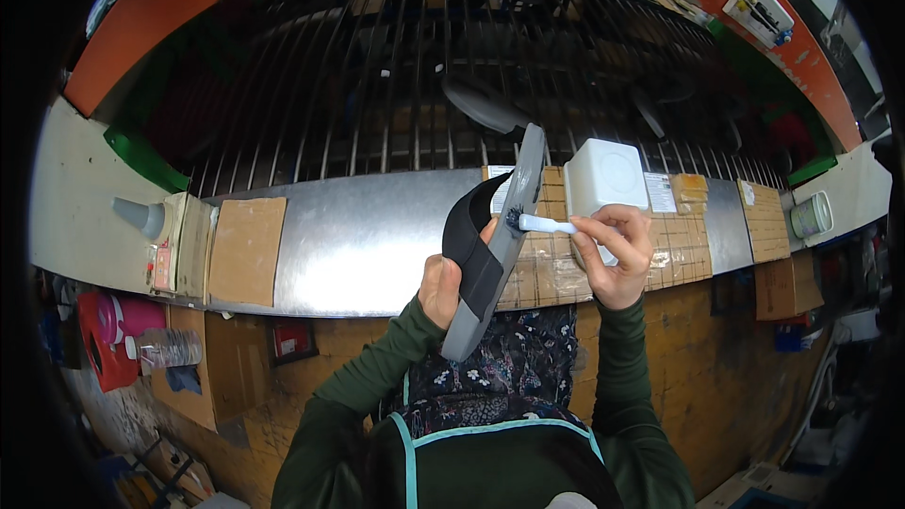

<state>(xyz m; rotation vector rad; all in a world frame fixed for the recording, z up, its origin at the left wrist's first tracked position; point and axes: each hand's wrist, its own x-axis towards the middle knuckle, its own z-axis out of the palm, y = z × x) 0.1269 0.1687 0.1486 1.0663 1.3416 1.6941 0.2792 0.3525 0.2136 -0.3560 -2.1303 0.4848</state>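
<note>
A metal shelf (368,236) runs below a rack of dark bars, one grey cone-tipped bottle (141,217) at its left. The left hand (443,287) wraps curled fingers around one grey sandal (500,245) with a black strap, held upright at centre. The right hand (617,254) pinches one white brush (547,224) against it, before one white tub (605,177).

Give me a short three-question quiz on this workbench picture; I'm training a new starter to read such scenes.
1. True or false: the left hand holds the grey sandal by its black strap.
2. What does the right hand hold? A) scissors B) a white-handled brush C) a bottle
3. Where does the brush's dark tip rest?

Key: 1 true. 2 B. 3 On the sandal's sole, near the strap.
</note>
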